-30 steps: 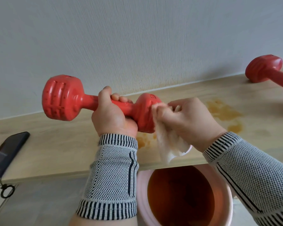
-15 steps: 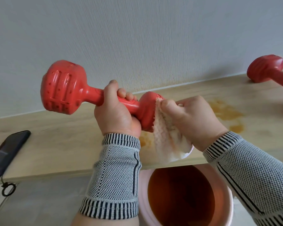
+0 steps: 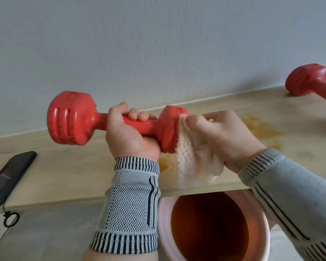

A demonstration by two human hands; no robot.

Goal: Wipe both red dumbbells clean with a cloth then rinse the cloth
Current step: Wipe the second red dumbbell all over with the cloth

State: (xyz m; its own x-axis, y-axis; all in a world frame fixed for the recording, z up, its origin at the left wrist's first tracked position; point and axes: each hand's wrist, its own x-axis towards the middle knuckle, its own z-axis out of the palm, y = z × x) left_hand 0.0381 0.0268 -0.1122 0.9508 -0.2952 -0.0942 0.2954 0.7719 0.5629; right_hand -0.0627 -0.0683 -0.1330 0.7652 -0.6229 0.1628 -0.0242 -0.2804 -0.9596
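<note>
Your left hand (image 3: 128, 136) wraps fully round the handle of the red dumbbell (image 3: 109, 121), holding it up off the counter (image 3: 68, 172), roughly level. Your right hand (image 3: 220, 136) pinches the cloth (image 3: 192, 162), fingers curled into it, pressing it flat on the end face of the right head. Cloth hangs down below the head, over the counter edge.

Step in hand, as I read it: wiping that end face. Do it well: keep the left grip firm so the weight doesn't twist, rotate the dumbbell a bit per pass, work the cloth round the rim and into the grooves, then the handle and the left head, which shows dark specks.

Second dumbbell (image 3: 309, 81) lies far right on the counter, not yet picked up. Pink bucket (image 3: 164, 232) of brownish water sits just below the counter edge, likely the rinse spot. Brown stains (image 3: 263, 129) on the counter under your hands. Phone (image 3: 9, 178) at left.
</note>
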